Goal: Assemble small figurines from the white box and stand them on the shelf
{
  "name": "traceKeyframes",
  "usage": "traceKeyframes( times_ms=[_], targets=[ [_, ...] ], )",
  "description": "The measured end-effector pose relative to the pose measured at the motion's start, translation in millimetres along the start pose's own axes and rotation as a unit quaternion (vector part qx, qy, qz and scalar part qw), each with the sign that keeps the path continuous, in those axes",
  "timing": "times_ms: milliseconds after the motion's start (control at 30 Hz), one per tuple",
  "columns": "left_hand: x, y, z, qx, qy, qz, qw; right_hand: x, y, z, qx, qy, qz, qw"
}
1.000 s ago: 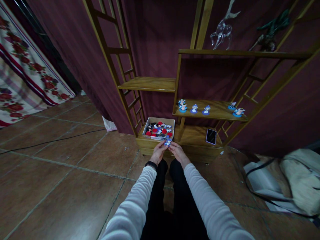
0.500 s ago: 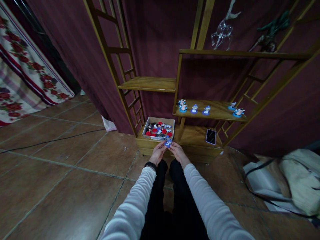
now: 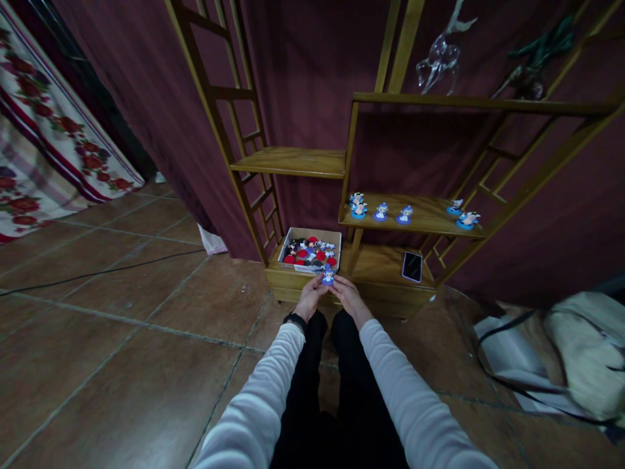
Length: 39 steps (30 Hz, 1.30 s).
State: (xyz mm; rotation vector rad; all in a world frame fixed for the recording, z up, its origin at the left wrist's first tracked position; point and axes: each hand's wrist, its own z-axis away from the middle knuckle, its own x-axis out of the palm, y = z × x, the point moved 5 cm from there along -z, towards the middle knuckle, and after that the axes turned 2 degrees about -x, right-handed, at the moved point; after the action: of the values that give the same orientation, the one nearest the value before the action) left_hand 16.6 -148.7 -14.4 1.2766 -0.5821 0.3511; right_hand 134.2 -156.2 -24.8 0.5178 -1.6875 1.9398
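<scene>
A small purple-and-white figurine (image 3: 328, 276) on a round purple base stands upright between my hands, in front of the box. My left hand (image 3: 309, 296) pinches it from the left, and my right hand (image 3: 347, 296) grips its right side. Just beyond is an open cardboard box (image 3: 283, 257) full of small figurines, several showing red or dark round bases. On the shelf board (image 3: 424, 207) up to the right stand two similar purple figurines, one (image 3: 381, 212) beside the other (image 3: 404, 215). Blue-based figurines, such as this one (image 3: 467, 220), stand near both ends of that board.
A phone (image 3: 412, 267) lies on the lower wooden shelf (image 3: 375, 264) right of the box. Higher up are a clear deer ornament (image 3: 441, 62) and a dark green statue (image 3: 534, 65). A pale bag (image 3: 586, 345) rests on the floor at right; a black cable (image 3: 107, 270) crosses the tiles at left.
The purple figurine has been tilted more upright between my fingers, so its front shows more clearly. Both hands stay in nearly the same place; the camera view has shifted slightly.
</scene>
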Motion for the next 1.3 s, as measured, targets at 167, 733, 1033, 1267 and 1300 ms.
traceKeyframes(
  times_ms=[167, 733, 1033, 1267, 1300],
  targets=[
    [-0.5, -1.3, -2.0, -0.006, -0.006, 0.000, 1.000, 0.8, -0.9, 1.3, 0.005, -0.006, 0.004, 1.000],
    [-2.0, -2.1, -2.0, -0.040, -0.026, 0.025, 0.999, 0.4, -2.3, 1.3, 0.024, -0.007, 0.015, 1.000],
    [-1.9, -0.1, -0.9, -0.054, -0.034, 0.056, 0.996, -1.7, -3.4, 0.7, 0.011, 0.014, 0.001, 1.000],
    [-1.3, 0.5, 0.3, -0.065, -0.028, 0.075, 0.995, 1.1, -6.8, 4.4, -0.004, 0.003, 0.008, 1.000],
    [-1.0, 0.6, 0.5, -0.066, -0.029, 0.079, 0.994, 2.0, -7.2, 5.0, -0.004, -0.002, 0.010, 1.000]
  ],
)
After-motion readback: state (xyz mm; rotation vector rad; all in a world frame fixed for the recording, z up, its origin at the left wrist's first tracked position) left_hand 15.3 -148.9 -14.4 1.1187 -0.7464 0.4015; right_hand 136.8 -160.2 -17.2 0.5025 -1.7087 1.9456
